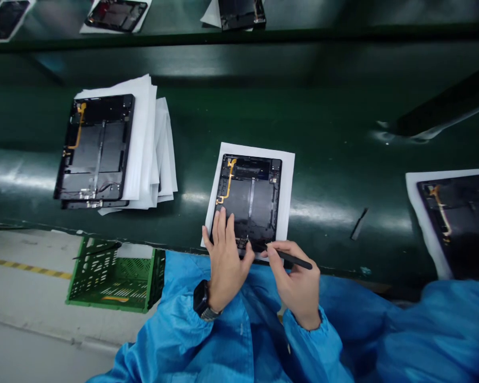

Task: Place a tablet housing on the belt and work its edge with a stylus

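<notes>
An opened black tablet frame [250, 199] with an orange flex cable lies on a white sheet [287, 181] at the near edge of the green belt. My left hand [224, 255] rests flat on the frame's lower left corner, fingers spread a little, holding it down. My right hand [296, 282] grips a thin black stylus-like tool [293, 260], its tip touching the frame's bottom edge beside a small connector [242, 243]. A watch sits on my left wrist, and both arms wear blue sleeves.
A stack of similar frames on white sheets [98, 149] lies to the left on the green belt [343, 133]. Another frame on paper [459, 218] sits at the right edge. More frames [115, 13] line the far side. A green crate [115, 276] stands on the floor. A small dark strip [359, 223] lies on the belt.
</notes>
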Available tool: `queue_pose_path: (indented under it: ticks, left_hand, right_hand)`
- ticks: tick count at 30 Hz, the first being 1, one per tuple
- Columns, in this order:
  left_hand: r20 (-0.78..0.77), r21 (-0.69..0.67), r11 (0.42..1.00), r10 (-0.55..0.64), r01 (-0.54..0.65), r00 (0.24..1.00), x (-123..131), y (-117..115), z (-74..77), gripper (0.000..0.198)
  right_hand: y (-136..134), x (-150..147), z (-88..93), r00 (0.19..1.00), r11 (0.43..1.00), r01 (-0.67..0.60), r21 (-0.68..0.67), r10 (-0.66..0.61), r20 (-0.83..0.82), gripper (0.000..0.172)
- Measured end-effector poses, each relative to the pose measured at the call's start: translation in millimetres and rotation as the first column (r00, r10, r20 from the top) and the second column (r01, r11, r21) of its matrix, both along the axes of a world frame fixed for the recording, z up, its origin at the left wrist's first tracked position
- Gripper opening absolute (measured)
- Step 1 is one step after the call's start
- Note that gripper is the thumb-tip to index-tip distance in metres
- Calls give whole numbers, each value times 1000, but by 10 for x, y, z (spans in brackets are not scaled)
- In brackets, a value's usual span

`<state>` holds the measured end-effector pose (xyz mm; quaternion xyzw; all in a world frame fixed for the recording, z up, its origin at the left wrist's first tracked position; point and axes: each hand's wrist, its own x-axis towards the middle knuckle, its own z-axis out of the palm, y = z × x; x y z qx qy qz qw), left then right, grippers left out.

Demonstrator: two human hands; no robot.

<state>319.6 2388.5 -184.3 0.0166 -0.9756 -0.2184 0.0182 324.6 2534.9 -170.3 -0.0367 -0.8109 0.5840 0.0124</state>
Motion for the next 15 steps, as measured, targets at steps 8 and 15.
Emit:
queue_pose_path:
  ticks: [8, 15]
  left_hand:
    - [13, 15, 1000, -5, 5, 1000, 10, -3, 18, 65]
    - [24, 20, 1000, -10, 9, 1000, 1, -5, 22, 67]
  right_hand:
    - [-67, -42, -44, 1000, 996, -14, 88, 13, 10, 13]
    - [-57, -15, -99, 998, 1000, 1, 28, -2, 59, 12]
